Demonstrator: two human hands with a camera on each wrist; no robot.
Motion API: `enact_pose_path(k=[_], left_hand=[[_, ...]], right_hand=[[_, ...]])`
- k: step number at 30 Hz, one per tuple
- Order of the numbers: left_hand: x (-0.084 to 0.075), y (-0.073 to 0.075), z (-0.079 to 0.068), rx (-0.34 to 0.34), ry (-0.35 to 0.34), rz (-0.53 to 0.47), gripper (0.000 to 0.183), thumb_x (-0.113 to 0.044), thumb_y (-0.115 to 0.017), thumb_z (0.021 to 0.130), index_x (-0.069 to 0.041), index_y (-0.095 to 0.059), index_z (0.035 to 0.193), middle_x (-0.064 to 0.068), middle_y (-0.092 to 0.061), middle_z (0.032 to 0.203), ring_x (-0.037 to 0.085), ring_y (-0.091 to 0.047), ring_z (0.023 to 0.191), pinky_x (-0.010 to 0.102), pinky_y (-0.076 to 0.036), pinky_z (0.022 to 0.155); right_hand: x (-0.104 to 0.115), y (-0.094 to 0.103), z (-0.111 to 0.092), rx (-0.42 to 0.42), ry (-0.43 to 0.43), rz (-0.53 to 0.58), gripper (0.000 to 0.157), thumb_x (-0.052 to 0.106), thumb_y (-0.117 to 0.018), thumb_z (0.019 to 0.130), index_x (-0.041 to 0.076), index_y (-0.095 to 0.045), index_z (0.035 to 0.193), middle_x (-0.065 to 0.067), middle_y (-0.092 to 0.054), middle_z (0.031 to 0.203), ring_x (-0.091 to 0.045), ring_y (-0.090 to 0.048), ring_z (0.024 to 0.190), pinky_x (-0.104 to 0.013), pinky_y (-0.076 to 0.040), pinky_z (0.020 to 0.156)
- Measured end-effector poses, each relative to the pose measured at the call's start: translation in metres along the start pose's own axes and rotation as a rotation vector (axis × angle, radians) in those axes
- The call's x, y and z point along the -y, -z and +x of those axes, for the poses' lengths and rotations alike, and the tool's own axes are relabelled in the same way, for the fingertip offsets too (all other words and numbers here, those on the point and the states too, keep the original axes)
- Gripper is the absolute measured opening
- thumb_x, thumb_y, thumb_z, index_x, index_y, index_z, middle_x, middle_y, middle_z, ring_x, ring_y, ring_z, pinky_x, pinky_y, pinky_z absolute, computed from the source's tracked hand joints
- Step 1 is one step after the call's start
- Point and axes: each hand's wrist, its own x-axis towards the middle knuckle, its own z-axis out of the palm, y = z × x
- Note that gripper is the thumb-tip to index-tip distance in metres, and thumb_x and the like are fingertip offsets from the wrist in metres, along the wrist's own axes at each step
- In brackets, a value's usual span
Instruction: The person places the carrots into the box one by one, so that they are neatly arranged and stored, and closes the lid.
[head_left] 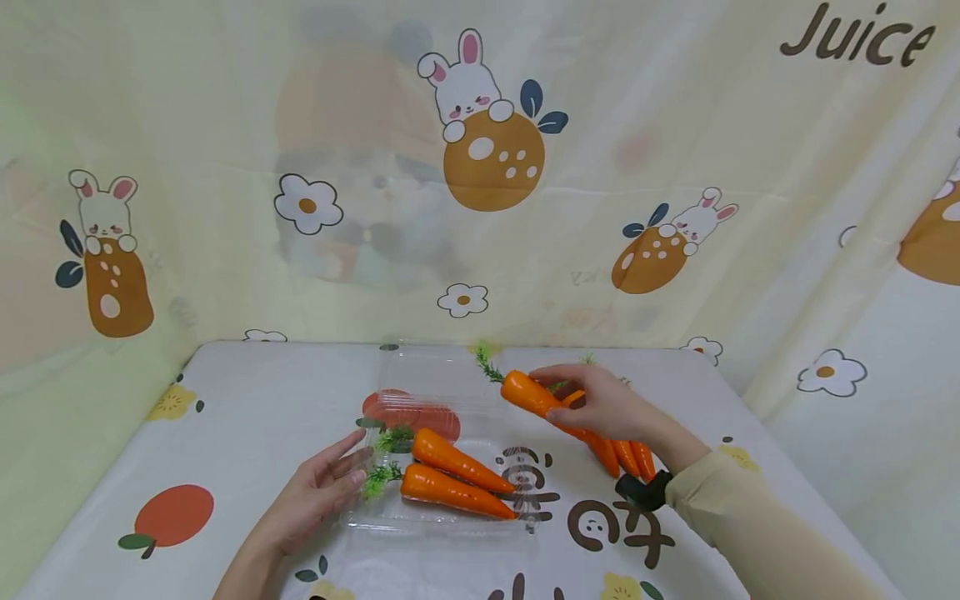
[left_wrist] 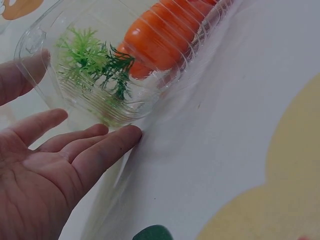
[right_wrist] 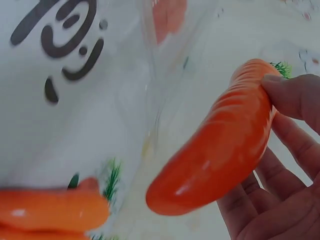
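Note:
A clear plastic box (head_left: 427, 527) with its lid (head_left: 442, 371) opened back stands mid-table. Inside lie two orange carrots (head_left: 450, 490) side by side, their green tops toward the left end. At that end is my left hand (head_left: 322, 483), fingers extended along the plastic wall; the left wrist view shows the fingertips right at the box's end. My right hand (head_left: 600, 404) pinches another carrot (right_wrist: 215, 150) between thumb and fingers, to the right of the lid, with its leafy top pointing left in the head view. Several more carrots (head_left: 642, 460) lie on the table beneath that hand.
A printed cloth (head_left: 247, 417) with fruit, flower and lettering patterns covers the table. Behind it hangs a patterned curtain (head_left: 360, 275), which also runs along both sides. A black band (head_left: 645, 492) sits on the right wrist.

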Motion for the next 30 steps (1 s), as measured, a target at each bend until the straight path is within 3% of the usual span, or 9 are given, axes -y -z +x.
enact_pose_path(k=[8,17,21,30], left_hand=[[-0.002,0.0,0.001,0.015,-0.012,-0.005,0.071,-0.019,-0.056,0.105,-0.004,-0.017,0.163,0.031,-0.028,0.162,0.051,-0.031,0.149,0.054,-0.047,0.109],[-0.002,0.001,0.0,0.009,-0.009,-0.013,0.071,-0.017,-0.056,0.105,-0.004,-0.017,0.163,0.031,-0.028,0.162,0.051,-0.03,0.149,0.053,-0.046,0.11],[0.0,0.001,0.001,0.004,-0.007,-0.013,0.072,-0.018,-0.057,0.105,-0.005,-0.018,0.163,0.03,-0.028,0.162,0.05,-0.031,0.15,0.053,-0.046,0.11],[0.002,0.001,0.0,-0.006,-0.005,0.008,0.072,-0.018,-0.059,0.104,-0.001,-0.019,0.162,0.033,-0.029,0.161,0.05,-0.033,0.149,0.052,-0.045,0.11]], right_hand=[[0.026,-0.028,0.019,0.143,0.083,-0.003,0.049,0.01,-0.07,0.093,0.013,-0.061,0.142,-0.007,-0.067,0.133,-0.021,-0.066,0.108,-0.027,-0.06,0.087],[0.044,-0.057,0.033,0.252,0.12,0.046,0.05,0.008,-0.071,0.093,0.014,-0.062,0.141,-0.004,-0.068,0.132,-0.016,-0.067,0.105,-0.027,-0.059,0.088],[0.049,-0.067,0.038,0.295,0.114,0.05,0.049,0.008,-0.07,0.093,0.018,-0.063,0.14,0.001,-0.067,0.133,-0.012,-0.065,0.105,-0.026,-0.058,0.089],[0.059,-0.088,0.041,0.381,0.1,0.06,0.046,0.006,-0.072,0.092,0.017,-0.066,0.136,0.001,-0.067,0.134,-0.012,-0.064,0.108,-0.021,-0.055,0.091]])
